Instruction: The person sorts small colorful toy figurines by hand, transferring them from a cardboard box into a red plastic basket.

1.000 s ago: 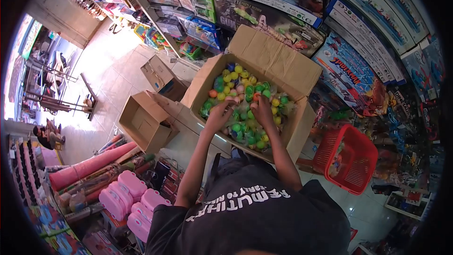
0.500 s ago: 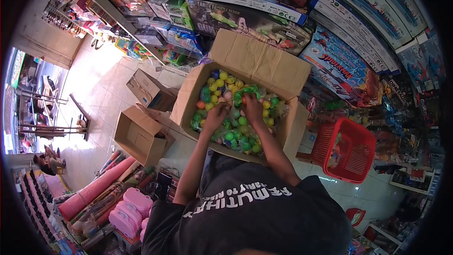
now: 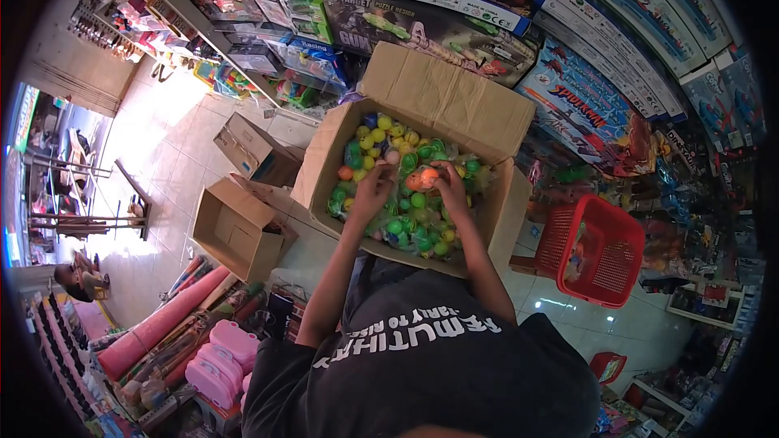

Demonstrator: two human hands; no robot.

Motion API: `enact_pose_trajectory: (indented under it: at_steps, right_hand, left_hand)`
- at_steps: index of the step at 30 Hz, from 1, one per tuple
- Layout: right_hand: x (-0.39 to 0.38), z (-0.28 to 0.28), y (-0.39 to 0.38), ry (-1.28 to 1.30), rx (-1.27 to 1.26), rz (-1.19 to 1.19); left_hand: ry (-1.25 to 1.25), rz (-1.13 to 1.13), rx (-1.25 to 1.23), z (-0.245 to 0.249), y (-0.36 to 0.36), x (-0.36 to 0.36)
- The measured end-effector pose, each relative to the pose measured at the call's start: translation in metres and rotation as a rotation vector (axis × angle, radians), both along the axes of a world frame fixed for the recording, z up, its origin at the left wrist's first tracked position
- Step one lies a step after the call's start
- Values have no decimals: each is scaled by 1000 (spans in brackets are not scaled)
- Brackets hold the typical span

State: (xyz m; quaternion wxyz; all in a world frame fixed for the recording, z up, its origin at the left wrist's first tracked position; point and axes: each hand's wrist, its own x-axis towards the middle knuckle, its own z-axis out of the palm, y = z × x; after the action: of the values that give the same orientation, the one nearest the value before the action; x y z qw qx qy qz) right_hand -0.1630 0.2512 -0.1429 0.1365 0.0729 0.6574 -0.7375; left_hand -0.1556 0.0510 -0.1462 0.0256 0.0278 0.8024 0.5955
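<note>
In front of me an open cardboard box (image 3: pixel 326 158) is filled with small coloured balls, many yellow and green, among clear plastic wrapping. My right hand (image 3: pixel 451 188) is closed at the right side of an orange ball (image 3: pixel 427 178), above the green ones. More orange shows just left of that ball, seemingly under clear plastic. Over the left part of the pile, my left hand (image 3: pixel 374 193) has its fingers bent and parted from the thumb. Nothing plainly shows in it. A pale pinkish ball (image 3: pixel 393 156) lies just beyond its fingertips.
Two open cardboard boxes (image 3: pixel 235 227) sit on the tiled floor at left. A red plastic basket (image 3: pixel 580 292) stands to the right. Boxed toys, including a Spiderman box (image 3: pixel 580 109), are stacked beyond the box. Pink cases (image 3: pixel 215 377) and a pink roll (image 3: pixel 166 316) lie lower left.
The orange ball now shows clearly by my right hand, which has shifted slightly right and towards me. My left hand has turned a little, and its fingers have opened.
</note>
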Motion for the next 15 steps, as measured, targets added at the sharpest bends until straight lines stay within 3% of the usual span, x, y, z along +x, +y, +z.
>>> enact_pose_trajectory:
  at_steps: [4, 6, 10, 15]
  right_hand:
    - [1, 8, -5, -58, -296, 80]
    - [0, 6, -12, -86, -309, 111]
    - [2, 7, -33, -101, -235, 207]
    - [0, 2, -44, -135, -285, 263]
  left_hand:
    - [243, -110, -119, 30, 4, 4]
    - [364, -170, -271, 38, 5, 6]
    - [140, -243, -270, 42, 2, 14]
    - [34, -77, -219, 25, -18, 14]
